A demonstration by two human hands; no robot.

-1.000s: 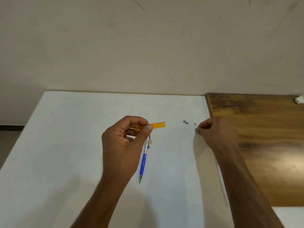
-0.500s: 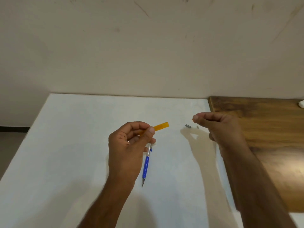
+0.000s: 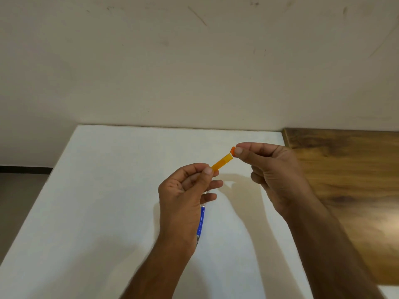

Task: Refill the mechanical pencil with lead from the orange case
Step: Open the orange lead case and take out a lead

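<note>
My left hand [image 3: 185,197] pinches the lower end of the orange lead case [image 3: 221,162], which is raised above the white table and tilted up to the right. My right hand [image 3: 274,169] pinches the small orange cap [image 3: 232,151] at the case's upper end with thumb and forefinger. The blue mechanical pencil [image 3: 201,223] lies on the table beneath my left hand, which hides most of it; only its blue barrel and part of its tip show.
The white table [image 3: 108,201] meets a beige wall at the back. A brown wooden surface [image 3: 349,180] adjoins it on the right. The small metal piece seen earlier on the table is hidden behind my hands.
My right hand left the table near the small metal piece, moved left to the case and took hold of its cap. My left hand raised the case's free end.
</note>
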